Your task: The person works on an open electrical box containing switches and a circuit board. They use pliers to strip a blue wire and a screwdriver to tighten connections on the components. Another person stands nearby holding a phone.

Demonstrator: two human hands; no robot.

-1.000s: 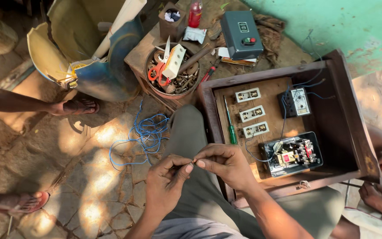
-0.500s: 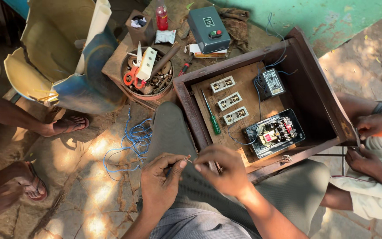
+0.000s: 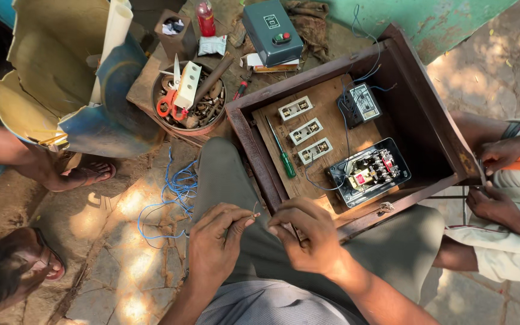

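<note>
Head view: both hands point(image 3: 266, 238) crowd box edge point(image 3: 356, 219).

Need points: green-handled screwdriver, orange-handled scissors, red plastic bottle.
green-handled screwdriver point(image 3: 287, 164), head view, on the green handle.
orange-handled scissors point(image 3: 167, 103), head view, on an orange handle loop.
red plastic bottle point(image 3: 205, 20), head view, on its red body.

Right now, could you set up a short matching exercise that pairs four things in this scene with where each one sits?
Things:
1. green-handled screwdriver
2. orange-handled scissors
3. blue wire
4. thin wire end

Places:
A. in the round bowl of parts
B. pinched between the left hand and right hand
C. on the board inside the wooden box
D. looped on the stone ground

Pairs: 1-C, 2-A, 3-D, 4-B
</note>
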